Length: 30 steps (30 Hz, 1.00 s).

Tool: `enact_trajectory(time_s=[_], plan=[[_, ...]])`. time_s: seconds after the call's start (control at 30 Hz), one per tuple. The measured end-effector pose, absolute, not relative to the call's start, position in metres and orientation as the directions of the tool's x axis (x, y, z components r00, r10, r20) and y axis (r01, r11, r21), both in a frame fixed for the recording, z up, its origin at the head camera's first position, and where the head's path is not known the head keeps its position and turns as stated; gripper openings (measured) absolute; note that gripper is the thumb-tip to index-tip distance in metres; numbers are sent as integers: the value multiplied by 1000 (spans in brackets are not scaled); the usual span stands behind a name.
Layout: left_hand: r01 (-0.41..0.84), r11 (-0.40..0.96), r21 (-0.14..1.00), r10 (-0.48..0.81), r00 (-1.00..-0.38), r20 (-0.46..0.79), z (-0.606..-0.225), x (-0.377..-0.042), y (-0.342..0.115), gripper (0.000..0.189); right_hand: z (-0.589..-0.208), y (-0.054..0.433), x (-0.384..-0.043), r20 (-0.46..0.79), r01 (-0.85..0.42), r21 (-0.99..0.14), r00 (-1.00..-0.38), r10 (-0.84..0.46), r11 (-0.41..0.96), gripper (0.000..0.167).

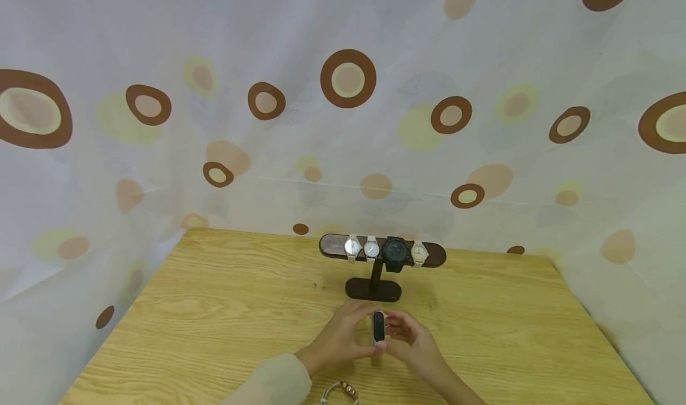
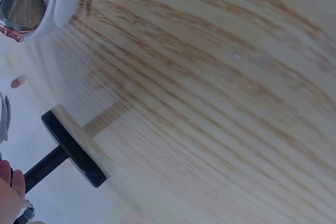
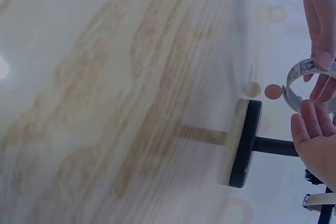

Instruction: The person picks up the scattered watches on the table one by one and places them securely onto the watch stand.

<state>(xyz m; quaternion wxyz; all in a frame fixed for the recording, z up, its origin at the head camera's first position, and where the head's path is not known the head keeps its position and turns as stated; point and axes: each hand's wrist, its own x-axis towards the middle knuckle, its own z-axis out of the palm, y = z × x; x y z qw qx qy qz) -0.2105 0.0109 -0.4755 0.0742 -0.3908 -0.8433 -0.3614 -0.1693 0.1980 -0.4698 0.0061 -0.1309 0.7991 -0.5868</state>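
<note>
A fitness band with a dark oblong screen is held upright between both hands, close over the wooden table. My left hand pinches it from the left, thumb low and fingers at the top. From the right, my right hand grips its other side with curled fingers. The right wrist view shows the strap as a pale, patterned open loop between the fingers. Only part of the left hand appears at the left wrist view's edge.
Behind the hands stands a dark T-shaped watch stand carrying several watches, including a large black watch. Near the table's front lies a looped band with rose-gold parts. A white-strapped watch shows in the left wrist view. A patterned curtain hangs behind.
</note>
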Motion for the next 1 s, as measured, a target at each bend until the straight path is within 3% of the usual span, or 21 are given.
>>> enact_trajectory(time_s=[0.23,0.53,0.7,1.0], plan=[[660,474,583,601,-726,333,-472,-209,13,79,-470,201,-171,300,-407,-800,-908,-293,440,58],[643,493,586,610,-736,294,-469,-207,15,79,-468,204,-172,366,-466,-685,-885,-288,560,56],[658,496,566,619,-726,300,-466,-207,16,81,-465,209,-175,394,-507,-645,-861,-320,571,56],[668,496,554,628,-717,303,-462,-209,17,86,-460,212,-177,393,-521,-670,-853,-343,529,54]])
